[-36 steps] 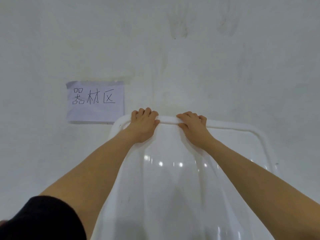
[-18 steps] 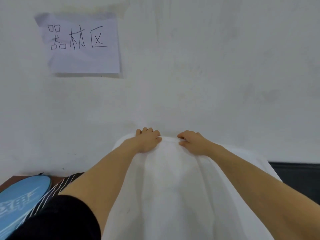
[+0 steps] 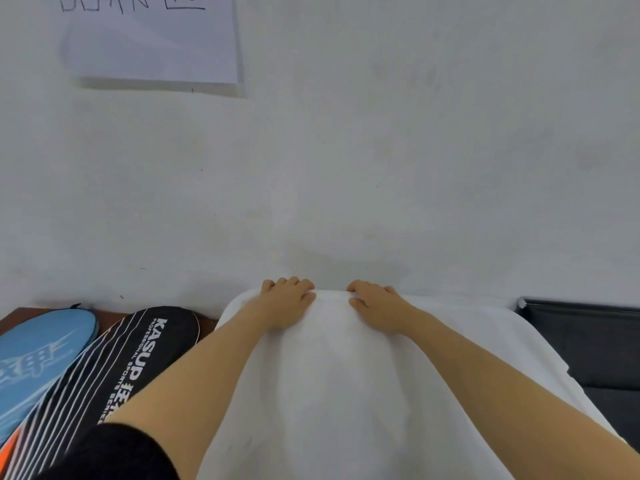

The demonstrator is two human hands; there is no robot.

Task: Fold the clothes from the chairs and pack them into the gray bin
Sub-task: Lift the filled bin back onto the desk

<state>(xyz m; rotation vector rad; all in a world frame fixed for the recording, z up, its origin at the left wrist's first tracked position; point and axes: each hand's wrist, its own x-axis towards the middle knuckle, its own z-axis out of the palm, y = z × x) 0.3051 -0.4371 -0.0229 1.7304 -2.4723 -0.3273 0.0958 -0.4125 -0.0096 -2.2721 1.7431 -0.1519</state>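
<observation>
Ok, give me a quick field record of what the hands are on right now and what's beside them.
left hand: fingers curled over far rim of white bin
right hand: gripping the same rim, beside the left
bin: large, white, translucent; against white wall
bin contents: cannot tell
left of bin: black racket cover, blue racket cover
right of bin: dark container
wall: paper sign, top cut off

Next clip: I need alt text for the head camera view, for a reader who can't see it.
Both hands, left hand and right hand, grip the far rim of a white plastic bin held close to a white wall. A blue racket cover and a black striped racket cover lie at left; a paper sign hangs above.
</observation>
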